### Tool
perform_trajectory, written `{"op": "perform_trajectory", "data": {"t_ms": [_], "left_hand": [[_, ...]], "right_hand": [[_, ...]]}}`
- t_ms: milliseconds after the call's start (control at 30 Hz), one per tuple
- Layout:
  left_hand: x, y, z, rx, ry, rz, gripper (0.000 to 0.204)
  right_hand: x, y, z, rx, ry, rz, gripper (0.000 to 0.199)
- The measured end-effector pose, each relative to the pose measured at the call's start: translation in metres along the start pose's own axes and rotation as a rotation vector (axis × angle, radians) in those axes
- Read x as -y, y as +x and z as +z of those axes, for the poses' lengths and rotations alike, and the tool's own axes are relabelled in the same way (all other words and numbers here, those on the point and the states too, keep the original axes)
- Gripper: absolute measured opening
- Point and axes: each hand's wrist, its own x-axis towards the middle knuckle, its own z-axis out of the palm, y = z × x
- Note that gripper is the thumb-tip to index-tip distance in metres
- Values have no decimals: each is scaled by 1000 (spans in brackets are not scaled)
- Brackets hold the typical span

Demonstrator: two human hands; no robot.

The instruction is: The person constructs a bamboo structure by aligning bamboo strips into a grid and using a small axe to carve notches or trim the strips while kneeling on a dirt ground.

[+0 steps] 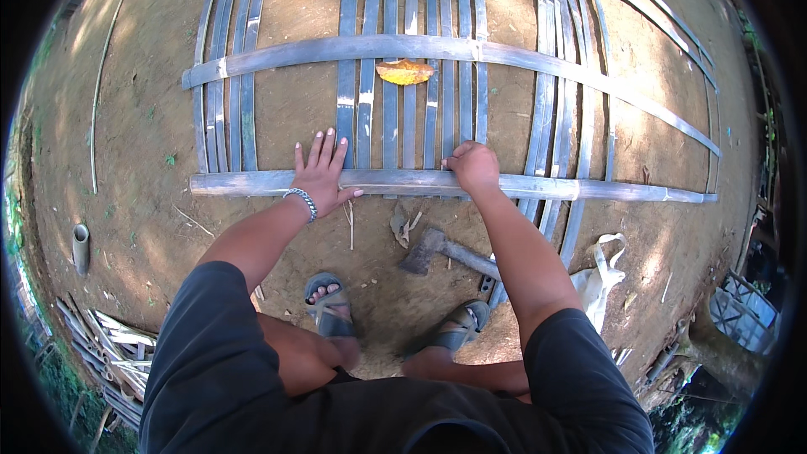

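Note:
My left hand (321,170) lies with its fingers spread over the near crosswise bamboo strip (395,182), a chain bracelet at its wrist. Farther right along that strip, my right hand (476,166) is closed, its fingertips by the ends of the slats; whatever it grips is hidden. Lengthwise bamboo slats (345,118) run away from me side by side between and beyond my hands. A second crosswise bamboo strip (294,52) lies across them farther off. On the middle slats rests a yellow leaf (405,72).
An axe (429,250) lies on the dirt by my right foot, partly under my right forearm. More slats lie at left (248,118) and right (542,118). A white bag (595,290) is at right, a short bamboo tube (81,248) at left, and a pile of bamboo pieces (113,357) at lower left.

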Motion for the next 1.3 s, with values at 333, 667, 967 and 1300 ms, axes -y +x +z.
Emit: {"op": "perform_trajectory", "data": {"t_ms": [333,667,967,1300], "left_hand": [[20,1,5,-39,43,177,109],[49,6,9,-72,-84,198,125],[58,8,12,-76,47,321,112],[53,7,4,-10,153,310,103]], "right_hand": [[-2,2,3,-6,29,1,30],[-3,3,2,13,48,10,31],[0,2,1,20,29,18,30],[-5,6,2,11,2,9,29]]}}
